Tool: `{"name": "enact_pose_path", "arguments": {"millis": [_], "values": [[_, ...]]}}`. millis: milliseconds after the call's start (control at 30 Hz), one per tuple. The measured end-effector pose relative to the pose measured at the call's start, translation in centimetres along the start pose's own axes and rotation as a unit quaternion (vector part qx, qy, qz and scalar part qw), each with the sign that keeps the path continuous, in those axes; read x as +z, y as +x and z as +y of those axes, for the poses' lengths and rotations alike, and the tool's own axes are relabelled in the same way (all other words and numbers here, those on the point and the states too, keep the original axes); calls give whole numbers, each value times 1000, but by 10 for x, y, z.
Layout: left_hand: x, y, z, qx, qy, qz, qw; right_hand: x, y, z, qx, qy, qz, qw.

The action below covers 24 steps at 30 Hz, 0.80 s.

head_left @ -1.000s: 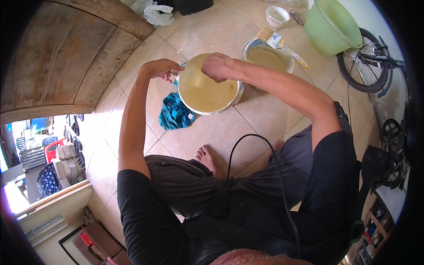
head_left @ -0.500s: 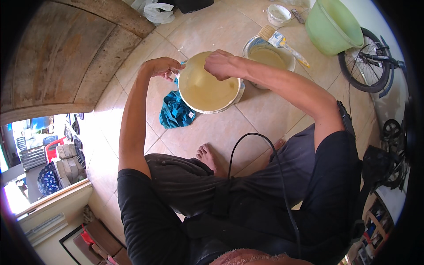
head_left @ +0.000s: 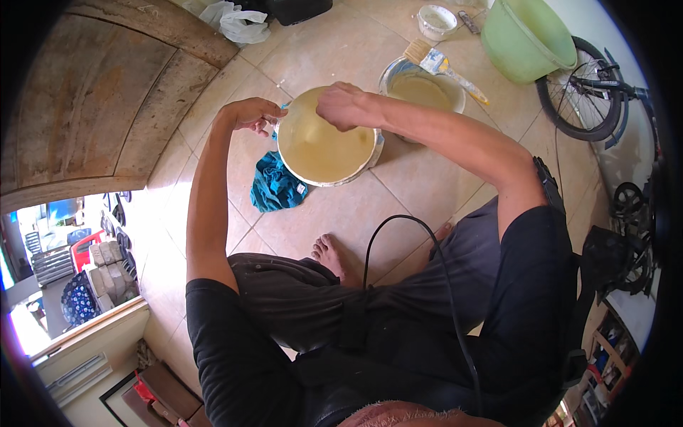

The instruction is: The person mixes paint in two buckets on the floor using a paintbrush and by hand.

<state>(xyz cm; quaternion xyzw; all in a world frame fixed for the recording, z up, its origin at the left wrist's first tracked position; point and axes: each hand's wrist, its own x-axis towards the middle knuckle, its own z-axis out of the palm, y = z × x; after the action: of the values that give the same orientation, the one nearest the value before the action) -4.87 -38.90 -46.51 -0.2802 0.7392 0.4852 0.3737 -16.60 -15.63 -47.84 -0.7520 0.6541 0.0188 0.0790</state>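
A round bucket of pale yellow liquid, probably paint, stands on the floor in front of me. My left hand is at its left rim, thumb and forefinger closed on the edge and the other fingers curled. Over the far right part of the bucket, my right hand is closed in a fist, knuckles up. Whatever it grips is hidden beneath it. A crumpled teal cloth lies against the bucket's near left side, with a bit of teal showing below my left hand.
Behind my right forearm stands a second bucket of similar liquid, a wide paintbrush across its rim. Farther off are a small white tub, a green basin and a bicycle wheel. A wooden panel rises at left.
The whole view has shifted a little, so the buckets and floor sit slightly farther left. My right fist has moved slightly left over the liquid; my left hand stays at the rim.
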Motion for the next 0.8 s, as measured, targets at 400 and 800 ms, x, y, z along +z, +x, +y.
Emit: {"name": "enact_pose_path", "arguments": {"millis": [400, 800], "values": [[-7, 7, -9, -1, -28, -14, 1000, -2, -3, -16, -58, 71, -9, 996], [0, 3, -3, 2, -26, -9, 1000, 8, 7, -21, -52, 112, 59, 991]]}}
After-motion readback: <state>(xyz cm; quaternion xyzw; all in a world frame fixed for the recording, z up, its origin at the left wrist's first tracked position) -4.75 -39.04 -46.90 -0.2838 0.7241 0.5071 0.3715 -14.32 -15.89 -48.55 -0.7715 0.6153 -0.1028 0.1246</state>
